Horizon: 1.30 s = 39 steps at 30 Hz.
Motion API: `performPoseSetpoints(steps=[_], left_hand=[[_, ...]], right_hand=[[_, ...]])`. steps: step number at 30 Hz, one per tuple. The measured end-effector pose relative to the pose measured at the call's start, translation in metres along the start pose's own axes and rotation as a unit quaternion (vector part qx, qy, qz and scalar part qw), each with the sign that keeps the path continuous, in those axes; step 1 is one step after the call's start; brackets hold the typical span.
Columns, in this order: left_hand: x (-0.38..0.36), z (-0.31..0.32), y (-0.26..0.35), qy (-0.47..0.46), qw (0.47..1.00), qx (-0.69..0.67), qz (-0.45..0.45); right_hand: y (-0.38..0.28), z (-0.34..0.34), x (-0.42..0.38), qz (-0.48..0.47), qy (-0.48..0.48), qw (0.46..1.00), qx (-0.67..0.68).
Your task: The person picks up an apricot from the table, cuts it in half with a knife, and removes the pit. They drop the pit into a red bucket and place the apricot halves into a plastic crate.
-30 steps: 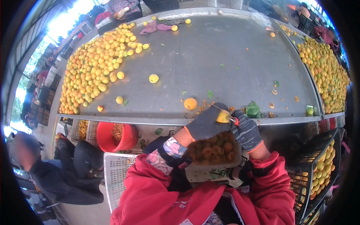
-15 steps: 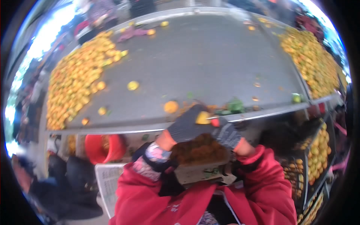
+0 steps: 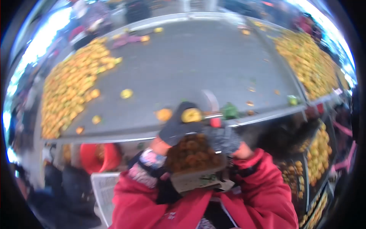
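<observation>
My left hand [image 3: 176, 128], in a dark grey glove, is closed around a yellow round fruit [image 3: 191, 115] above the table's near edge. The fruit's pale yellow face points up. Close on its right, my right hand [image 3: 224, 138], also gloved, is closed. A red tip [image 3: 215, 122] shows at its thumb side, with a thin shiny strip beside it; what the fingers grip is blurred. Beyond the hands a pale curved streak [image 3: 211, 100] is smeared by motion. Under them sits a box [image 3: 196, 179] of orange-brown fruit pieces [image 3: 194, 150].
A grey metal table [image 3: 183, 68] stretches ahead, with a yellow fruit heap [image 3: 74, 89] at left and another [image 3: 307, 61] at right. An orange fruit [image 3: 164, 114] and green leaves [image 3: 230, 110] lie near its rim. Below are a red bucket [image 3: 89, 158], white crate [image 3: 103, 191] and fruit crates [image 3: 319, 156].
The view has shifted slightly right. The held fruit now turns its round face upward. My right hand has dropped a little away from it, and a pale streak has appeared beyond the hands.
</observation>
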<state>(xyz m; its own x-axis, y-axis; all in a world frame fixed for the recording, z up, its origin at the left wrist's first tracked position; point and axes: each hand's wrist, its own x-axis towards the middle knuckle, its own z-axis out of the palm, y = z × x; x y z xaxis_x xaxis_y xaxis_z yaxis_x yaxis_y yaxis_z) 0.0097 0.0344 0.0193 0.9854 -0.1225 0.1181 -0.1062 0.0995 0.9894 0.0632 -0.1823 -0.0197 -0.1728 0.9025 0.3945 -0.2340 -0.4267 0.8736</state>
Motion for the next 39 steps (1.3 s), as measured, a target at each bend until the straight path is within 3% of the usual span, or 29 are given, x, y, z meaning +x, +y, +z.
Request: performPoseSetpoints(steps=[1, 2, 3, 4, 5, 6, 9, 13, 16, 19, 23, 31, 35, 39], left_hand=[[0.000, -0.002, -0.005, 0.015, 0.999, -0.044, -0.012], [0.001, -0.004, -0.007, 0.023, 0.995, -0.092, -0.017], [0.000, -0.004, 0.000, 0.030, 0.993, -0.110, -0.037], [-0.002, -0.003, 0.006, 0.027, 0.989, -0.132, -0.057], [-0.001, -0.006, 0.003, 0.023, 0.989, -0.131, -0.067], [-0.004, -0.008, 0.003, 0.030, 0.991, -0.110, -0.071], [-0.002, -0.008, 0.003, 0.029, 0.994, -0.068, -0.077], [-0.002, -0.012, 0.001, 0.005, 0.996, -0.087, -0.037], [-0.002, -0.014, 0.001, 0.002, 0.999, -0.054, -0.002], [0.000, -0.020, 0.002, -0.016, 0.999, -0.026, 0.014], [-0.002, -0.022, 0.008, -0.030, 0.999, -0.008, -0.006], [-0.002, -0.026, 0.003, -0.015, 0.999, 0.050, -0.001], [-0.004, -0.026, 0.010, -0.002, 0.998, 0.059, 0.008], [-0.004, -0.026, 0.004, -0.012, 0.999, -0.028, 0.012]], right_hand=[[-0.034, 0.007, -0.039, -0.151, 0.062, 0.971, -0.172], [-0.031, 0.006, -0.030, -0.320, 0.090, 0.821, -0.464], [-0.029, 0.006, -0.020, -0.449, 0.237, 0.543, -0.669], [-0.006, 0.001, -0.003, -0.467, 0.252, 0.295, -0.795], [0.017, -0.004, 0.014, -0.485, 0.295, 0.008, -0.823], [0.013, -0.006, 0.010, -0.471, 0.312, -0.041, -0.824], [0.014, -0.005, 0.006, -0.433, 0.330, -0.115, -0.831], [0.009, -0.006, 0.005, -0.412, 0.222, -0.271, -0.841], [0.018, -0.005, 0.009, -0.437, 0.296, -0.198, -0.826], [0.022, -0.004, 0.010, -0.412, 0.315, -0.291, -0.804], [0.026, -0.002, 0.008, -0.365, 0.305, -0.337, -0.812], [0.016, -0.006, 0.007, -0.398, 0.308, -0.364, -0.784], [0.006, -0.007, 0.002, -0.376, 0.330, -0.405, -0.765], [-0.007, -0.011, -0.003, -0.376, 0.299, -0.417, -0.771]])
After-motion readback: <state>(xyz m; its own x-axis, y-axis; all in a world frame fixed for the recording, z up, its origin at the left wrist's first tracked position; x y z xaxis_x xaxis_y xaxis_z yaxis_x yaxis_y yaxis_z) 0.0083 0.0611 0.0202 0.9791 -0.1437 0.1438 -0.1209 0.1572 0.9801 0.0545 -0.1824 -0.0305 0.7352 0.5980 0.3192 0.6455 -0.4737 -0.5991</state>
